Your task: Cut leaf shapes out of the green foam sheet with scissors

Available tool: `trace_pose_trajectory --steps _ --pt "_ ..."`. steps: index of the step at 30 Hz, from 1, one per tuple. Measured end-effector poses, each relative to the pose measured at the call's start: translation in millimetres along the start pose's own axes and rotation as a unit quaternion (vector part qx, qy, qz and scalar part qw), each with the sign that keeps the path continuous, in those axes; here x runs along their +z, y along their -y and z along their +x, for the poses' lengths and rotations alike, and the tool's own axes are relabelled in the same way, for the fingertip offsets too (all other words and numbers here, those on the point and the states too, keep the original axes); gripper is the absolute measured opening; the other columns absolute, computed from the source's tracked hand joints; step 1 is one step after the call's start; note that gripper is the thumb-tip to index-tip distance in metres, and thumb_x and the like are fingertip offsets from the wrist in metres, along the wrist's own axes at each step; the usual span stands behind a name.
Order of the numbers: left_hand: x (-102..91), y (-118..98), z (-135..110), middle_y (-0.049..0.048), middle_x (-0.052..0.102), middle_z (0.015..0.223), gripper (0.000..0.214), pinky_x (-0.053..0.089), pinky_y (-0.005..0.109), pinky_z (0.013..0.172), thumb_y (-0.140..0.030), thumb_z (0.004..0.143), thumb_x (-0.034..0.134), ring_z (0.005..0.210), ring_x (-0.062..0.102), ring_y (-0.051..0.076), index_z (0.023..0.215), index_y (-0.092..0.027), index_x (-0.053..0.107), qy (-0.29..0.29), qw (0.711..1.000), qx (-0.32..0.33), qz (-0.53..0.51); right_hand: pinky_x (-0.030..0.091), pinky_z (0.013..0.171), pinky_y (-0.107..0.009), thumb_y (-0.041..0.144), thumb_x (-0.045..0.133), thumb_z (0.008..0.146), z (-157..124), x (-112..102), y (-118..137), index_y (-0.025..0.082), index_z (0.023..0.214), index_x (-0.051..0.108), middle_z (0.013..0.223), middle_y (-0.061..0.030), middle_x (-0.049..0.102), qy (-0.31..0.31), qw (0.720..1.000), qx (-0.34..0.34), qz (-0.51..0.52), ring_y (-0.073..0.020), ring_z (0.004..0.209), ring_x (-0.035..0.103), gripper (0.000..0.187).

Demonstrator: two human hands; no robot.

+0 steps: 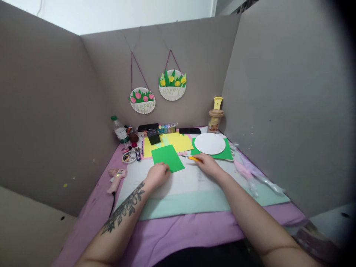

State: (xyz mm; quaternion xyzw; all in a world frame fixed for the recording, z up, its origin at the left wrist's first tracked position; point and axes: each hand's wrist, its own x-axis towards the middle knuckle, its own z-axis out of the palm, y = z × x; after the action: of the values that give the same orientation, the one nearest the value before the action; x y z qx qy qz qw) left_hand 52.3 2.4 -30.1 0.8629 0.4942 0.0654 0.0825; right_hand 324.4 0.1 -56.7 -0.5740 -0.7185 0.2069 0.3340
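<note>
My left hand is at the lower edge of a green paper sheet, fingers curled and gripping that edge. The sheet lies tilted on the white work surface. In my right hand is what looks like a pair of scissors with yellow-orange handles. Its thin dark tip points left toward the green sheet, apart from it. Just beyond my right hand, a white paper plate lies on more green paper. Yellow sheets lie behind the green sheet.
A pink glue gun with a cord lies at left, near a roll of tape and a bottle. A lidded cup stands back right. Plastic wrappers lie at right. Two decorated plates hang on the grey partition.
</note>
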Motion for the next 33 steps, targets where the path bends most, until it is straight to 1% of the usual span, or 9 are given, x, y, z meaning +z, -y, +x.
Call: trace_pose_trajectory --steps 2,6,11,15,18,21,25,29,33 --pt "3.2 -3 9 0.0066 0.067 0.088 0.015 0.042 0.028 0.067 -0.023 0.081 0.052 0.082 0.060 0.021 0.084 -0.020 0.066 0.034 0.999 -0.002 -0.012 0.041 0.089 -0.031 0.009 0.051 0.076 -1 1 -3 0.018 0.108 0.068 0.102 -0.0090 0.066 0.042 0.996 -0.010 -0.084 -0.0213 0.095 0.058 0.037" --pt "11.5 -2 13 0.0058 0.068 0.085 0.016 0.040 0.027 0.064 -0.023 0.082 0.048 0.079 0.060 0.020 0.082 -0.020 0.064 0.026 0.999 -0.022 -0.030 0.040 0.088 -0.028 0.008 0.049 0.081 -2 -1 -6 0.019 0.116 0.065 0.103 -0.0094 0.063 0.079 0.986 -0.022 -0.143 -0.0196 0.095 0.057 0.040" --pt "9.9 11 5 0.0069 0.068 0.089 0.019 0.040 0.027 0.066 -0.023 0.084 0.045 0.082 0.061 0.020 0.084 -0.020 0.064 0.005 0.999 -0.042 -0.022 0.042 0.085 -0.028 0.016 0.045 0.089 -2 5 0 0.017 0.118 0.064 0.100 -0.0101 0.063 0.046 0.988 -0.044 -0.140 -0.0193 0.091 0.057 0.035" --pt "7.6 24 6 0.0079 0.068 0.091 0.021 0.042 0.027 0.071 -0.024 0.085 0.045 0.085 0.061 0.020 0.086 -0.019 0.065 -0.005 0.998 -0.063 -0.018 0.040 0.092 -0.028 0.014 0.042 0.089 0 18 4 0.017 0.119 0.063 0.112 -0.0099 0.064 0.032 0.990 -0.022 -0.132 -0.0199 0.103 0.056 0.036" --pt "8.9 30 8 0.0072 0.067 0.091 0.022 0.043 0.027 0.076 -0.020 0.084 0.045 0.087 0.060 0.020 0.087 -0.019 0.066 -0.012 0.999 -0.028 -0.033 0.039 0.092 -0.028 0.018 0.042 0.091 0 24 6 0.017 0.118 0.063 0.112 -0.0104 0.063 0.035 0.988 -0.001 -0.148 -0.0193 0.102 0.057 0.034" --pt "10.2 32 9 0.0067 0.067 0.097 0.028 0.043 0.026 0.081 -0.015 0.084 0.043 0.092 0.059 0.019 0.095 -0.020 0.068 -0.007 0.998 0.015 -0.060 0.041 0.086 -0.026 0.026 0.051 0.088 -1 25 7 0.019 0.121 0.062 0.111 -0.0101 0.058 0.047 0.985 -0.007 -0.164 -0.0180 0.094 0.058 0.035" --pt "10.7 33 9 0.0067 0.065 0.100 0.035 0.043 0.027 0.083 -0.013 0.086 0.041 0.094 0.058 0.019 0.104 -0.022 0.070 0.011 0.995 0.063 -0.074 0.040 0.082 -0.025 0.022 0.053 0.086 0 25 8 0.024 0.123 0.061 0.114 -0.0082 0.052 0.073 0.976 -0.031 -0.200 -0.0155 0.088 0.056 0.037" --pt "11.4 37 9 0.0065 0.063 0.094 0.037 0.042 0.027 0.080 -0.015 0.087 0.042 0.091 0.057 0.020 0.110 -0.025 0.069 0.036 0.995 0.075 -0.061 0.038 0.081 -0.026 0.023 0.049 0.090 6 28 4 0.024 0.124 0.060 0.105 -0.0085 0.055 0.082 0.964 -0.046 -0.249 -0.0179 0.092 0.054 0.036" --pt "11.6 37 9 0.0063 0.061 0.093 0.038 0.040 0.028 0.082 -0.016 0.087 0.043 0.090 0.055 0.021 0.111 -0.027 0.070 0.039 0.993 0.074 -0.079 0.036 0.083 -0.028 0.021 0.047 0.091 11 31 -3 0.025 0.124 0.060 0.103 -0.0092 0.058 0.091 0.953 -0.076 -0.278 -0.0199 0.096 0.050 0.036"
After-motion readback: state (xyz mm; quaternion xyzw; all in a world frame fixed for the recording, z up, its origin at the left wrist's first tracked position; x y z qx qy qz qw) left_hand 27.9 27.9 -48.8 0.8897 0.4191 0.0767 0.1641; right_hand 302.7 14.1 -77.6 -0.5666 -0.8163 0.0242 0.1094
